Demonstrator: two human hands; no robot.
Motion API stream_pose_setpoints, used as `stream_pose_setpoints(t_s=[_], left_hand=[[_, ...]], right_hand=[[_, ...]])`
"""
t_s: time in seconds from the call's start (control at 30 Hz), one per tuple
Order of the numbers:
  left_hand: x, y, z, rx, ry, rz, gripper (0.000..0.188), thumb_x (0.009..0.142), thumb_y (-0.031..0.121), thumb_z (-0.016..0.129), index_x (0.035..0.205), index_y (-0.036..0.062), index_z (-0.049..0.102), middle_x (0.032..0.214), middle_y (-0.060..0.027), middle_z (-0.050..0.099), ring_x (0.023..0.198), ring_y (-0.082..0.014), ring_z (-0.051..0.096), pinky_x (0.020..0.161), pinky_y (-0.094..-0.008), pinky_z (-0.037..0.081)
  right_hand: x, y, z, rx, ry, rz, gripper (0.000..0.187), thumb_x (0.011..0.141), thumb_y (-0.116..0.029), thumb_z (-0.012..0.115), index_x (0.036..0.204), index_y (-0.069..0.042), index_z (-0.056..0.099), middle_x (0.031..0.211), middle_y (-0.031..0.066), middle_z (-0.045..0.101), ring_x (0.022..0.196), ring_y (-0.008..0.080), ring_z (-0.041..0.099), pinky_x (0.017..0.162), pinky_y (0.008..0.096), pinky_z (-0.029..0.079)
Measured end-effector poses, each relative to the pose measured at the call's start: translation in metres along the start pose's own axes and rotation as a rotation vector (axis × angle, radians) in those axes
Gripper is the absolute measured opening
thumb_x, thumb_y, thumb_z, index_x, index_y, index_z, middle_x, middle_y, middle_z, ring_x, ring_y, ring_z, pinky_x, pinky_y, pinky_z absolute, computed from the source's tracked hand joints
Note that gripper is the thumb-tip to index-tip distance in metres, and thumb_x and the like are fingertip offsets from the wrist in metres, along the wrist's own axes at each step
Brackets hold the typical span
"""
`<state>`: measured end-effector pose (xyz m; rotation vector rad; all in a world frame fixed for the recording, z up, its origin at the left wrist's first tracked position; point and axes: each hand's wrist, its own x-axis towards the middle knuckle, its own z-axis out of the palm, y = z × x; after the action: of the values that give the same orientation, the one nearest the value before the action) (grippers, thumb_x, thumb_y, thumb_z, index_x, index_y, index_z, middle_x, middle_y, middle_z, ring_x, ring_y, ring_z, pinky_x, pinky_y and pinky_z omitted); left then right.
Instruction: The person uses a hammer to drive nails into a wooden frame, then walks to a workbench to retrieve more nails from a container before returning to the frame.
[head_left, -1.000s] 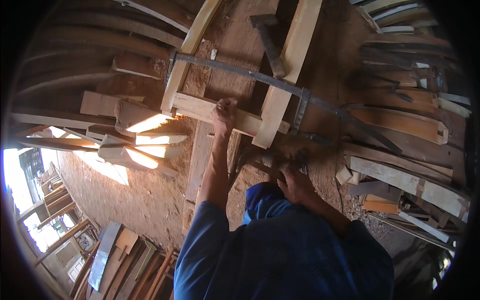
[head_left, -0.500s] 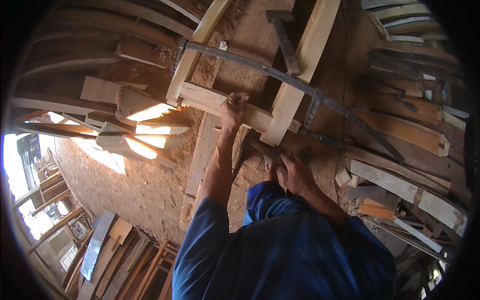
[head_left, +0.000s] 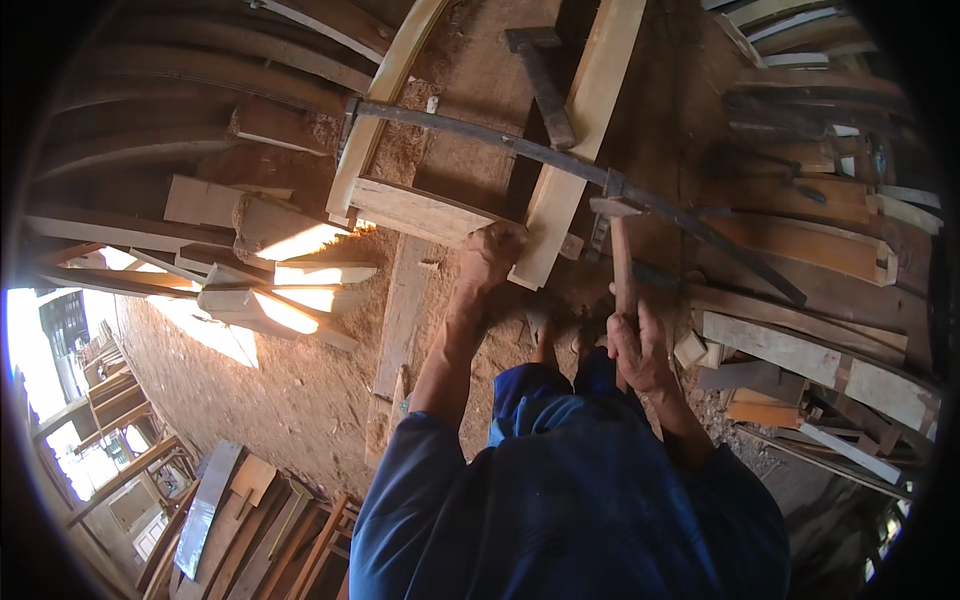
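Observation:
A pale wooden frame has a left rail [head_left: 352,178], a right rail [head_left: 575,160] and a short crosspiece [head_left: 415,208] between their near ends. My left hand [head_left: 490,255] is closed over the crosspiece's right end, beside the right rail; whether a small item is also in its fingers is hidden. My right hand [head_left: 642,350] grips the wooden handle of a hammer [head_left: 624,260], held upright to the right of the frame with its metal head up. A long dark bar clamp [head_left: 480,130] lies across both rails.
A dark metal angled piece [head_left: 545,90] rests by the right rail. Offcuts [head_left: 265,225] are heaped at the left, and long boards [head_left: 820,350] lie stacked at the right. More planks [head_left: 240,510] lean at the lower left. Sawdust covers the floor [head_left: 230,400].
My left hand has slid rightward along the crosspiece to its end by the right rail. My right hand has raised the hammer from low near my feet to upright, beside the clamp.

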<state>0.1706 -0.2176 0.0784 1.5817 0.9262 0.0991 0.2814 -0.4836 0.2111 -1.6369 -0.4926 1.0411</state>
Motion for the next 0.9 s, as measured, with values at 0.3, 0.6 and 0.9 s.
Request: stream_pose_setpoints(t_s=[0.3,0.6,0.9], left_hand=[[0.006,-0.015,0.007,0.192,0.05,-0.003,0.028,0.086,0.036,0.073,0.107,0.0177,0.075,0.095,-0.0071,0.075,0.088,-0.022,0.072,0.082,-0.0348,0.054],[-0.016,0.017,0.012,0.345,0.146,0.032,0.027,0.085,0.038,0.073,0.101,0.0167,0.075,0.091,-0.009,0.075,0.086,-0.0274,0.071,0.079,-0.0383,0.054],[-0.017,0.01,0.012,0.478,0.182,0.326,0.03,0.082,0.04,0.077,0.098,0.0155,0.075,0.087,-0.0085,0.072,0.082,-0.0287,0.07,0.074,-0.04,0.054]], right_hand=[[0.002,0.003,-0.003,-0.012,0.036,-0.036,0.031,0.102,-0.029,0.057,0.104,0.001,0.051,0.073,0.0043,0.054,0.061,0.0081,0.054,0.058,0.0259,0.05],[0.019,0.009,0.011,-0.622,0.106,-0.344,0.049,0.099,-0.019,0.055,0.144,-0.002,0.043,0.11,0.026,0.064,0.096,0.0449,0.062,0.085,0.046,0.05],[0.035,0.021,0.016,-0.829,-0.046,-0.255,0.06,0.099,-0.024,0.055,0.153,-0.007,0.035,0.119,0.0264,0.063,0.102,0.0412,0.065,0.09,0.0455,0.05]])
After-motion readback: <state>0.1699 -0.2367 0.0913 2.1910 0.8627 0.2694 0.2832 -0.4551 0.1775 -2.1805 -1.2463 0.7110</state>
